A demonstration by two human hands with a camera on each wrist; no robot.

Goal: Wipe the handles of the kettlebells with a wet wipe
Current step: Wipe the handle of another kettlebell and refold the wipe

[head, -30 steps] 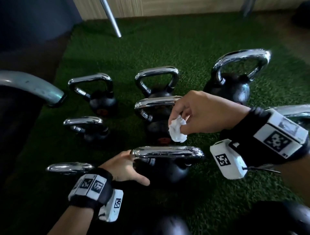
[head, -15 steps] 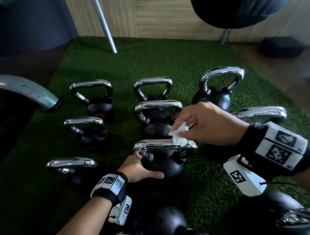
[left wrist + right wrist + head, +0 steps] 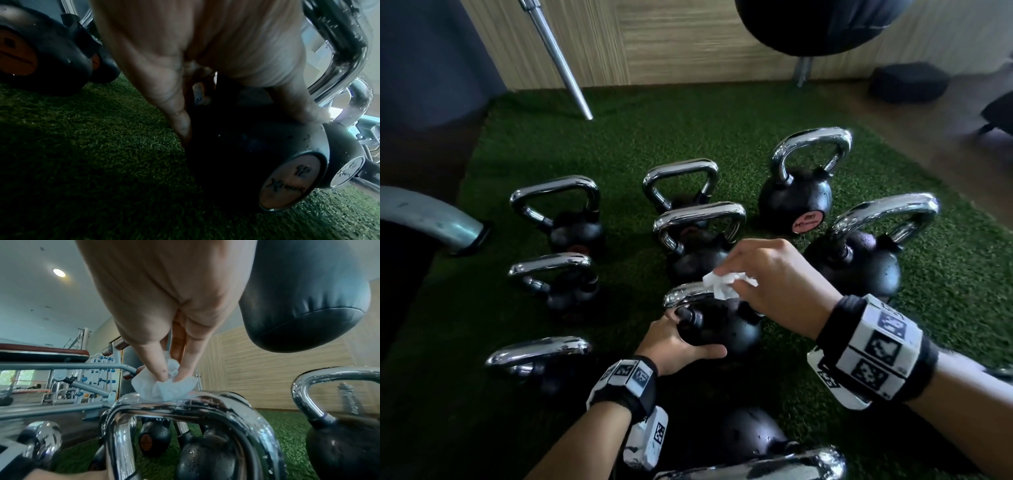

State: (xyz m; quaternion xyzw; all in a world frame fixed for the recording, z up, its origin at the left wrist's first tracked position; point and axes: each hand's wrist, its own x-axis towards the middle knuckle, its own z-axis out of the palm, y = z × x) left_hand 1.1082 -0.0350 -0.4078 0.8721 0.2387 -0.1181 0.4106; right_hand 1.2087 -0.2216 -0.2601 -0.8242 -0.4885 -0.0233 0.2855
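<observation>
Several black kettlebells with chrome handles stand on green turf (image 3: 722, 130). My left hand (image 3: 681, 337) grips the black body of the nearest middle kettlebell (image 3: 726, 329), thumb along its front; the left wrist view shows the fingers (image 3: 176, 113) wrapped over that ball (image 3: 257, 146). My right hand (image 3: 767, 274) pinches a crumpled white wet wipe (image 3: 722, 286) and presses it on top of this kettlebell's chrome handle (image 3: 685, 296). In the right wrist view the wipe (image 3: 162, 391) lies on the wet handle bar (image 3: 195, 405) under my fingertips (image 3: 158, 369).
Other kettlebells stand all round: two rows behind (image 3: 698, 240), larger ones to the right (image 3: 859, 260), more at the left (image 3: 541, 356) and near my feet (image 3: 750, 442). A punching bag (image 3: 822, 24) hangs above. A steel bar (image 3: 558, 58) leans at the back. A machine frame (image 3: 424, 219) is left.
My right hand came down with the wipe from above the handle onto its top. My left hand slid from beside the handle to grip the kettlebell's body. The camera pulled back.
</observation>
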